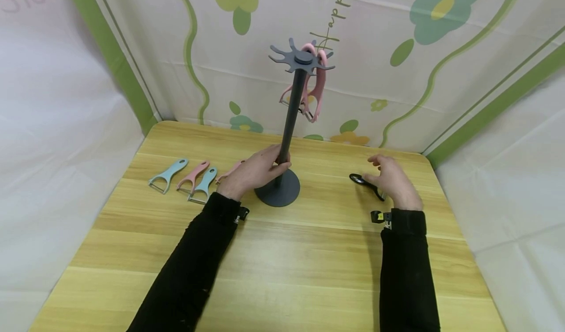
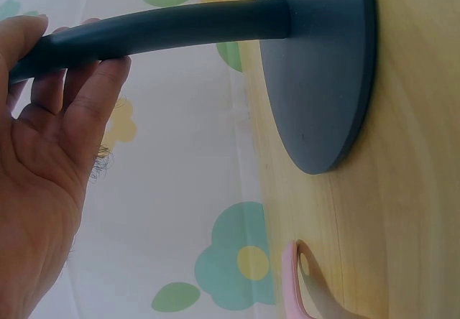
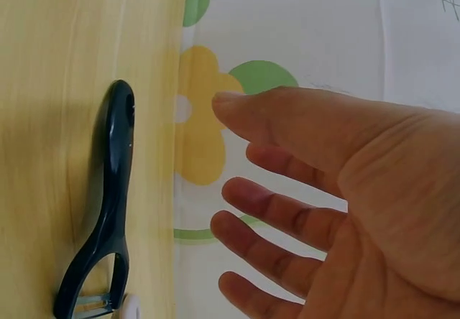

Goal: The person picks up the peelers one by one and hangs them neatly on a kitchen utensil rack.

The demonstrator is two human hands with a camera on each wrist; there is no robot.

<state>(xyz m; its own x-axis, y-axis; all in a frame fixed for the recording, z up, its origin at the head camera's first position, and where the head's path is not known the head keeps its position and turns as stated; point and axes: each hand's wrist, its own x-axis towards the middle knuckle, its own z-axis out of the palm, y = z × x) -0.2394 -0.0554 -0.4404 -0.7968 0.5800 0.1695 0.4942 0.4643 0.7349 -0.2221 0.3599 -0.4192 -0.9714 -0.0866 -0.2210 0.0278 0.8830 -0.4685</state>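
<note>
The black peeler (image 3: 115, 204), axis pointing ten-to-four, lies between eight and nine o'clock from the nearer right hand (image 1: 394, 181), empty and relaxed; the left hand (image 1: 255, 173) grips the pole (image 1: 292, 116).

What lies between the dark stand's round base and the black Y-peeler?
Only bare wooden tabletop: the head view shows no object between the round base and the black Y-peeler beside the right hand.
</note>
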